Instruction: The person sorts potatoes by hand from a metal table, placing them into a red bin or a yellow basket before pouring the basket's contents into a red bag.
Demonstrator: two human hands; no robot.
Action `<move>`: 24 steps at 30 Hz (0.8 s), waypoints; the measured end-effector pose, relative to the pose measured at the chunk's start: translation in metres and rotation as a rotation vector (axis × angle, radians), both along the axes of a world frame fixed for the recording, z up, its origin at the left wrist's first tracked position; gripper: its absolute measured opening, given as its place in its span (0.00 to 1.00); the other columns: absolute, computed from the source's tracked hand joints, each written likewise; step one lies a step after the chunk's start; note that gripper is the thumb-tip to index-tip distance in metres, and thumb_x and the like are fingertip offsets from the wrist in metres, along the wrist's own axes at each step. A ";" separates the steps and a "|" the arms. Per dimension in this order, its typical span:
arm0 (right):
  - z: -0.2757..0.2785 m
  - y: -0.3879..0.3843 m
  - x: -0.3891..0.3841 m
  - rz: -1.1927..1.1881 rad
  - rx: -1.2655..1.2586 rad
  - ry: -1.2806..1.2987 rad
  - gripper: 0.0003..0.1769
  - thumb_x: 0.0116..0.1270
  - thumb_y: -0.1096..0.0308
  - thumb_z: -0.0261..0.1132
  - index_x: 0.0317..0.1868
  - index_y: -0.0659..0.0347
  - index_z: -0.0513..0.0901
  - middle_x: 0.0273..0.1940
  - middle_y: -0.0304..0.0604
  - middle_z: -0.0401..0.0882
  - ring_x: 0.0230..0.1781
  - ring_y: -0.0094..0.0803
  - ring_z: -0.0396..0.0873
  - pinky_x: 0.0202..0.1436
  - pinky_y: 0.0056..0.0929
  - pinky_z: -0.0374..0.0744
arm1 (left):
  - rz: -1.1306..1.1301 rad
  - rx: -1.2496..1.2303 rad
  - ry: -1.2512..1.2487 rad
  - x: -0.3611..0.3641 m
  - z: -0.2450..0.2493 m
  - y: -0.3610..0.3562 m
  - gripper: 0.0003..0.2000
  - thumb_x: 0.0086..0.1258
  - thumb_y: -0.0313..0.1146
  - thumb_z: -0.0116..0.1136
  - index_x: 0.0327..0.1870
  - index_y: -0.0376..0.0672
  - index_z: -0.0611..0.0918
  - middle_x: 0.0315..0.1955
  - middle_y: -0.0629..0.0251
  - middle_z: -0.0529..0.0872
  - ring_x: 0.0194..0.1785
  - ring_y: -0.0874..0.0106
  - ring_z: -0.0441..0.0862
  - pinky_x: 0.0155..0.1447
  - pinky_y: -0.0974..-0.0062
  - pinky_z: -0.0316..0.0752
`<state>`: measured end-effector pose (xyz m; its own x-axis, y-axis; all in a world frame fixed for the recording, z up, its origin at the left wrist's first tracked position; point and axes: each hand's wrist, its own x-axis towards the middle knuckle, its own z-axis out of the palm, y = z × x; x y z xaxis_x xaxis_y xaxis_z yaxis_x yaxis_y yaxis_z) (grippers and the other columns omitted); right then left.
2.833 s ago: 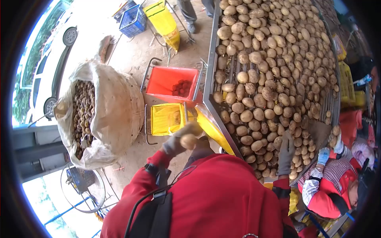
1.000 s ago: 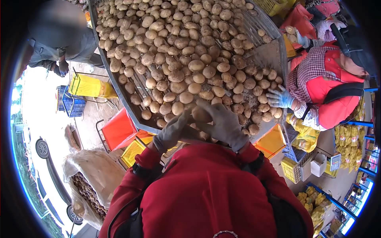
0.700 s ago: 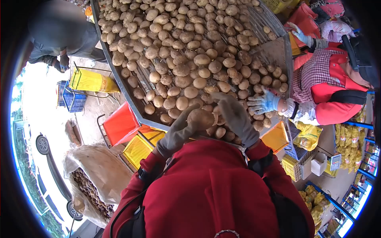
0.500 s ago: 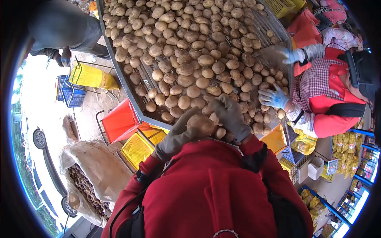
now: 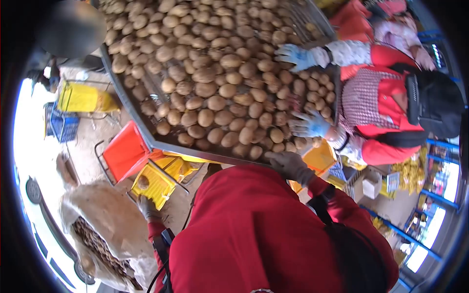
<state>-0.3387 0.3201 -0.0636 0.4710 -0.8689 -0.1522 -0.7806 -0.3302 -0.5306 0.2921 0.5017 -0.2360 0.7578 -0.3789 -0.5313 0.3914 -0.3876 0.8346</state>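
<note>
My left hand [image 5: 148,208], in a grey glove, is low at the left by a yellow plastic crate [image 5: 163,179]. Its fingers are loosened, and a potato [image 5: 143,182] shows just beyond the fingertips, over the crate. At the near edge of the metal sorting table [image 5: 195,154], my gloved right hand [image 5: 289,165] rests with its fingers stretched along the rim, close to the nearest potatoes. Many brown potatoes [image 5: 216,102] cover the tabletop, some caked with soil.
Across the right corner, a co-worker's blue-and-white gloved hands [image 5: 311,124] are over the potatoes. A red container [image 5: 128,152] stands beside the yellow crate. A large pale sack [image 5: 105,219] of potatoes lies at lower left. Another person [image 5: 49,68] is at upper left.
My left hand has gone from a large potato at the table edge down to the yellow crate. My right hand has drawn back to the rim. The co-worker's hands have shifted, and my view has turned.
</note>
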 end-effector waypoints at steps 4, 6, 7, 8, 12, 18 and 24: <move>-0.022 0.015 0.007 0.008 0.050 0.054 0.12 0.72 0.57 0.62 0.51 0.48 0.83 0.32 0.44 0.86 0.29 0.50 0.86 0.27 0.52 0.80 | -0.359 0.040 -0.182 -0.108 0.126 -0.108 0.18 0.81 0.26 0.54 0.68 0.41 0.81 0.52 0.64 0.88 0.49 0.67 0.87 0.52 0.71 0.82; -0.020 0.014 0.012 0.070 0.064 0.048 0.12 0.72 0.55 0.62 0.51 0.47 0.83 0.31 0.42 0.85 0.28 0.50 0.86 0.27 0.51 0.81 | -0.803 -0.166 -0.582 -0.152 0.120 -0.139 0.19 0.80 0.26 0.55 0.70 0.42 0.81 0.56 0.58 0.89 0.55 0.61 0.89 0.61 0.70 0.81; -0.018 0.013 0.013 0.104 0.069 0.046 0.12 0.73 0.54 0.61 0.51 0.47 0.83 0.30 0.41 0.85 0.27 0.49 0.86 0.27 0.50 0.81 | -1.061 -0.197 -0.775 -0.181 0.142 -0.162 0.20 0.80 0.25 0.56 0.70 0.43 0.81 0.59 0.55 0.88 0.56 0.58 0.89 0.63 0.69 0.81; -0.017 0.013 0.014 0.109 0.043 0.047 0.12 0.73 0.54 0.61 0.50 0.47 0.83 0.31 0.40 0.85 0.28 0.49 0.86 0.27 0.49 0.81 | -1.318 -0.230 -0.968 -0.210 0.162 -0.185 0.21 0.79 0.24 0.56 0.71 0.44 0.81 0.62 0.52 0.87 0.58 0.55 0.89 0.65 0.67 0.82; -0.023 0.015 0.006 0.070 -0.021 0.007 0.13 0.74 0.51 0.61 0.51 0.45 0.83 0.32 0.40 0.86 0.32 0.48 0.88 0.30 0.47 0.82 | -2.075 -0.243 -0.923 -0.300 0.171 -0.238 0.21 0.79 0.35 0.58 0.72 0.46 0.80 0.68 0.53 0.83 0.55 0.53 0.89 0.58 0.59 0.84; 0.000 -0.004 0.002 -0.094 0.261 0.313 0.17 0.75 0.48 0.62 0.59 0.42 0.82 0.38 0.41 0.88 0.38 0.47 0.89 0.35 0.48 0.84 | -2.405 -0.033 -1.111 -0.374 0.166 -0.267 0.21 0.77 0.44 0.58 0.67 0.49 0.80 0.62 0.62 0.87 0.49 0.55 0.90 0.49 0.54 0.85; -0.059 -0.037 -0.024 -0.364 -0.034 0.157 0.17 0.77 0.51 0.64 0.61 0.42 0.85 0.36 0.44 0.89 0.37 0.47 0.89 0.39 0.50 0.84 | -2.365 -0.594 -1.041 -0.395 0.173 -0.319 0.24 0.75 0.40 0.57 0.71 0.48 0.77 0.57 0.58 0.87 0.49 0.56 0.89 0.50 0.56 0.84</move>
<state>-0.3629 0.2833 -0.1224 0.1042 -0.9805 -0.1665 -0.9208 -0.0319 -0.3887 -0.1024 0.1828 -0.0631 -0.9202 -0.3751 -0.1117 -0.3760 0.7680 0.5184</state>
